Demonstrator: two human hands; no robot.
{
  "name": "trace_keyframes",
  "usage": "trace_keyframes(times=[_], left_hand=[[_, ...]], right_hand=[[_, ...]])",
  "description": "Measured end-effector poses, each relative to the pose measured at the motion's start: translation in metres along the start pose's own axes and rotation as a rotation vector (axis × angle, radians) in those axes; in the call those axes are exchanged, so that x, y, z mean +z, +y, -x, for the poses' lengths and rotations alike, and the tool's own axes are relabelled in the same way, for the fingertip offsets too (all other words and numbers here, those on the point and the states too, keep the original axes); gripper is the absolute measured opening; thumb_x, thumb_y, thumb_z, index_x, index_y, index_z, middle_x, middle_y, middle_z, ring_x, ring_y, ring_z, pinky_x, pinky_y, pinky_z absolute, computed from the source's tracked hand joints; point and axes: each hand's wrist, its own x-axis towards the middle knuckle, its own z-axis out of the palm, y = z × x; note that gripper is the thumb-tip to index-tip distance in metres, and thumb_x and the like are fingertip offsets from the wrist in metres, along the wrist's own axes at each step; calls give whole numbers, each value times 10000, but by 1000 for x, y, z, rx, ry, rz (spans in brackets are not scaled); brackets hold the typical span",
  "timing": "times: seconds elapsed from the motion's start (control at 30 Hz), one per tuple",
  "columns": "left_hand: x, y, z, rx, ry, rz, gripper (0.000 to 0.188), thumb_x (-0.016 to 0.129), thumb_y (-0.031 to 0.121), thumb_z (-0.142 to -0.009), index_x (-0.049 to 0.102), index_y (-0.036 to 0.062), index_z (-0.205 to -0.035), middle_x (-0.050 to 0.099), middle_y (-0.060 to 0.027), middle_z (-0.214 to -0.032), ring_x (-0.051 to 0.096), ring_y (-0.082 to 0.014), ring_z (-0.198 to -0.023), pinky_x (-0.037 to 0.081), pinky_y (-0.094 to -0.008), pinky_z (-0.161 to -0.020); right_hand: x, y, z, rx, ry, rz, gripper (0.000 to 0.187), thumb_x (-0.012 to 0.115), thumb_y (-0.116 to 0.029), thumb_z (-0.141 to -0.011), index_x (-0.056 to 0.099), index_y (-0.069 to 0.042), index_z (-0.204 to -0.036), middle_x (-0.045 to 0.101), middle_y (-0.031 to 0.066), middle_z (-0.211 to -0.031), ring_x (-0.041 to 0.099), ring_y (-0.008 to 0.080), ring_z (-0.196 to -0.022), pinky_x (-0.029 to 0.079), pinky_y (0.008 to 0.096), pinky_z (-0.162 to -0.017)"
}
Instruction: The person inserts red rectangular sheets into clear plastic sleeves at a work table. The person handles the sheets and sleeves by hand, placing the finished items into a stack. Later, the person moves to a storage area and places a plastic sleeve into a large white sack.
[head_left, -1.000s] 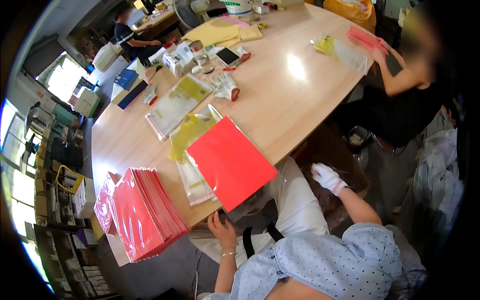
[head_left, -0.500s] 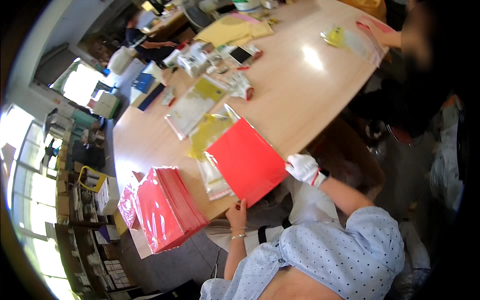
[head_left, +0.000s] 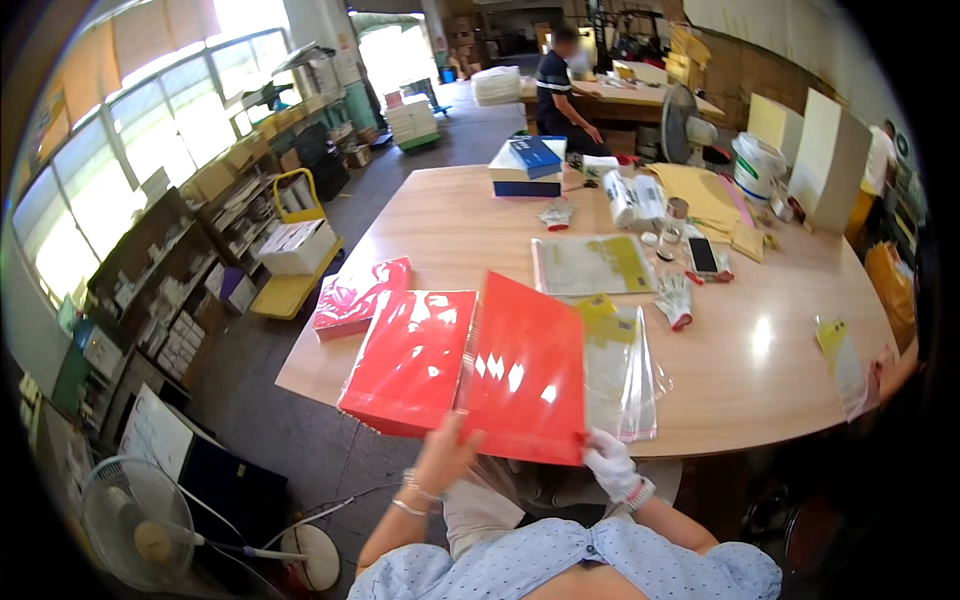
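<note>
A flat red packet in a shiny clear wrapper (head_left: 528, 375) is held up by its lower corners, tilted over the table's near edge. My left hand (head_left: 447, 456), bare and somewhat blurred, is closed on its lower left corner. In a white glove, my right hand (head_left: 610, 462) pinches the lower right corner. Just left of the packet is a thick stack of similar red packets (head_left: 415, 350), and the held one's left edge hangs beside it. To the right lie clear plastic sleeves (head_left: 622, 385) with a yellow-green print, partly hidden by the held packet.
Behind the stack lies another red pile (head_left: 362, 295). Farther back on the table (head_left: 760, 390) are more sleeves (head_left: 592, 265), white gloves (head_left: 674, 298), a phone (head_left: 703, 257), a glass jar and blue boxes (head_left: 527, 165). A standing fan (head_left: 138, 520) is at lower left. A person's hand shows at far right.
The view has swung toward the left and become more level. Both hands have carried the red packet left and raised it, bringing it beside the red stack.
</note>
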Motion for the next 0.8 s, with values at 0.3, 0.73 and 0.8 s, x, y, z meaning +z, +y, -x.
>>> trace_keyframes(times=[0.3,0.73,0.8], left_hand=[[-150,-143,-41,-491,303,-783,558,523,215,-818,352,60,-1327,213,-219,-1418,192,-348,-1327,247,-600,-982],[-98,-109,-127,-34,-19,-908,638,384,501,-870,265,145,-1385,135,-90,-1476,75,-336,-1356,113,-610,-1020],[-101,-115,-129,-3,-3,-914,645,385,520,-863,286,145,-1378,136,-84,-1476,87,-347,-1351,129,-628,-1007]], right_hand=[[163,-21,-125,-141,-454,467,322,527,-227,-825,610,-15,-1053,656,153,-863,640,210,-789,484,279,-750],[-40,8,-123,-492,163,1014,376,578,-168,-788,500,-56,-1138,539,104,-961,537,247,-891,442,366,-789],[-129,30,-117,-425,556,1379,428,574,-270,-771,470,-75,-1138,448,187,-1209,424,348,-1109,357,475,-938]])
